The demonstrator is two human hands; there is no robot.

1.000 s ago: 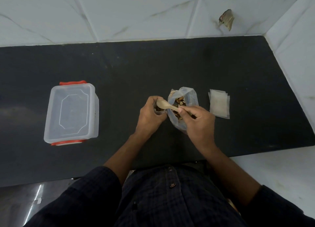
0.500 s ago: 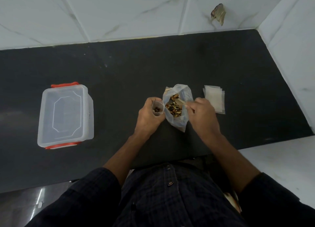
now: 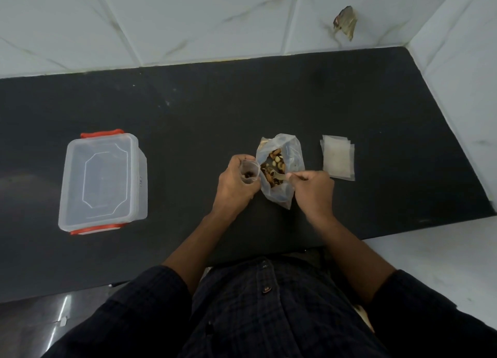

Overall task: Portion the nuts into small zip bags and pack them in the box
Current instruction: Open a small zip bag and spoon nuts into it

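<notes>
On the counter I count one lidded plastic box (image 3: 102, 181) at the left of the frame and one large bag of nuts (image 3: 279, 169) at centre. I hold one small zip bag (image 3: 249, 172) and one spoon (image 3: 277, 175). One stack of empty zip bags (image 3: 338, 157) lies right of centre; its number cannot be told.

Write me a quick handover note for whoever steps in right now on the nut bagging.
Left hand: holds a small zip bag open, a few nuts inside.
Right hand: grip on a spoon, its bowl down in the big nut bag.
Spare zip bags: stacked to the right of the nut bag.
Box: far left on the counter, lid on, no filled bags visible inside.
Done: first bag started.
Left: fill and seal it, portion the rest, open the box, pack.
</notes>
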